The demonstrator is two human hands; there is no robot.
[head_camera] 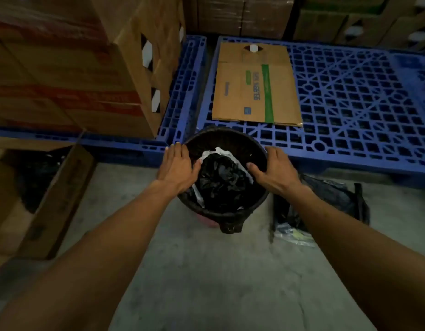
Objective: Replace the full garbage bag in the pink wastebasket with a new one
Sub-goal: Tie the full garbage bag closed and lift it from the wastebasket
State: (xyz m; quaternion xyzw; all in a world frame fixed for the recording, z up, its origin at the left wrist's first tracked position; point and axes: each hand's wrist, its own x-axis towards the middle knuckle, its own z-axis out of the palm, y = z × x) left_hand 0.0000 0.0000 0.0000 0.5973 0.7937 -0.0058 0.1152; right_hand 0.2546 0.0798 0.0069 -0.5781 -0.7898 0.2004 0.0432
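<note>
The pink wastebasket [207, 219] stands on the concrete floor, and only a pink patch shows low at its front. A black garbage bag [223, 139] lines it and folds over the rim. Crumpled black plastic and white paper [222, 177] fill the inside. My left hand [176, 167] lies flat on the left rim, fingers straight and thumb over the opening. My right hand [273, 168] rests on the right rim, fingers spread and thumb pointing inward. Neither hand grips anything that I can see.
A dark garbage bag [326, 201] lies on the floor to the right of the basket. Blue plastic pallets [349, 96] sit behind, one bearing a flattened cardboard box [254, 84]. Stacked cartons [75, 68] rise at the left. An open cardboard box [39, 199] stands near left.
</note>
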